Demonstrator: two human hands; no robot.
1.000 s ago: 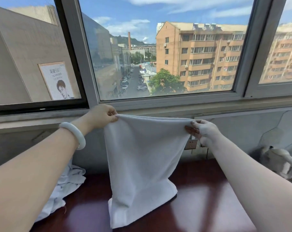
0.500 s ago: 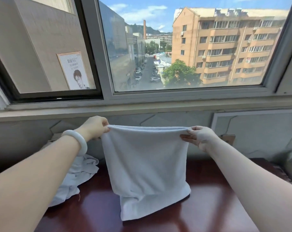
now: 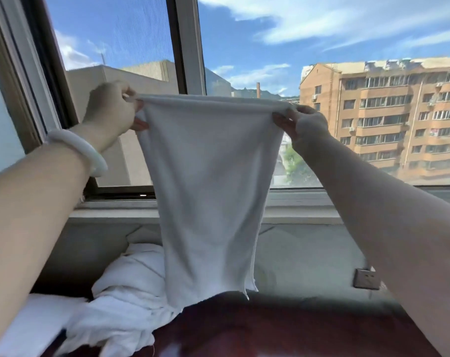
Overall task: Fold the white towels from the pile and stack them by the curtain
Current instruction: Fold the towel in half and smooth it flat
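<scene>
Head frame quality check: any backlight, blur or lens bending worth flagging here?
Head view: daylight through the window backlights the towel, shaded but readable. Head view: the pile and table along the bottom edge look smeared. Head view: wide-angle bending tilts the window frame at left. Head view: left hand and right hand are clear enough to show both pinching the top corners.
</scene>
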